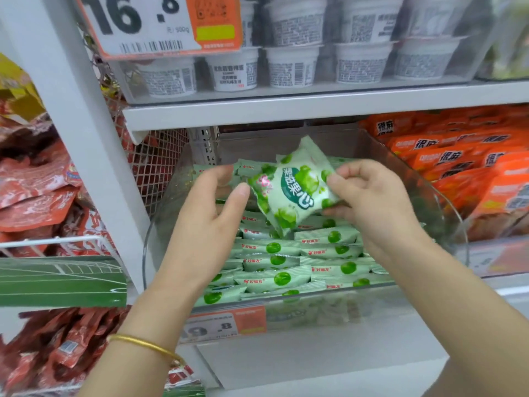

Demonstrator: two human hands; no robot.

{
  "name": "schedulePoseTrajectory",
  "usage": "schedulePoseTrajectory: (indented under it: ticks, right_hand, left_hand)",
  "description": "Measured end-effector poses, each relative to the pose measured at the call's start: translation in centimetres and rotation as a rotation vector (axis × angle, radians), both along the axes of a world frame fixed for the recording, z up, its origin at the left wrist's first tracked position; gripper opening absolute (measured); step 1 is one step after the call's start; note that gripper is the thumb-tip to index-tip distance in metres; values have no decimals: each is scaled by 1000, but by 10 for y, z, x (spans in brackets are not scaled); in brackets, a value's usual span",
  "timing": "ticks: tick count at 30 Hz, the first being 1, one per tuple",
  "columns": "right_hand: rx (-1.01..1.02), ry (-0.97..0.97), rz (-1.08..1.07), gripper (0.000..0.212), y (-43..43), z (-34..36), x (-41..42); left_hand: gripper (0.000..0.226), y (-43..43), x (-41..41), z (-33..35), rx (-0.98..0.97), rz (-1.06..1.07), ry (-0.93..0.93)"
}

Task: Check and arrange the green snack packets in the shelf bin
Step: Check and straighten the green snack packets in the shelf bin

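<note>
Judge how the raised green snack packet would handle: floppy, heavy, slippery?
Probably light: the right hand holds the raised green snack packet tilted by one edge. Likely pliable, not stiff: its film looks pillowy. Its glossy wrap may slip from a loose pinch.

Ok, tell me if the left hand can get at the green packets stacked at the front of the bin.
Probably yes. The left hand is open just above the front packets, the clear bin has no lid, and the raised packet the right hand pinches sits higher up, out of the way.
</note>
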State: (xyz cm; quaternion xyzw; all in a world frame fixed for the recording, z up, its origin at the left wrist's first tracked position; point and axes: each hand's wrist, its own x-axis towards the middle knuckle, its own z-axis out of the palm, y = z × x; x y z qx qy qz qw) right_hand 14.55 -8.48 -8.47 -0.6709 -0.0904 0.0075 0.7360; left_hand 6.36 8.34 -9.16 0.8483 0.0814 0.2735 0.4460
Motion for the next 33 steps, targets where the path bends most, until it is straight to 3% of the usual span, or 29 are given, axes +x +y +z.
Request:
schedulePoseTrajectory:
  ticks: [2, 6, 10, 16, 20, 33]
  right_hand:
    - [41, 93, 120, 16, -9, 0, -2]
    - [35, 86, 202, 15, -17, 4, 0]
    - [0, 13, 168, 11, -18, -3, -1]
    - [-47, -208, 227, 24, -17, -4, -3]
    - [-36, -155, 345, 25, -15, -7, -2]
    - [105, -52, 359, 25, -14, -6, 4]
  left_hand:
    - [39, -5, -2, 2, -173, -77, 16]
    - [52, -11, -6, 6, -388, -322, 66]
    - [70, -15, -6, 0, -221, -466, 116]
    - [65, -22, -3, -5, -207, -418, 52]
    - [66, -20, -1, -9, -314, -395, 32]
    - [77, -23, 1, -1, -281, -502, 36]
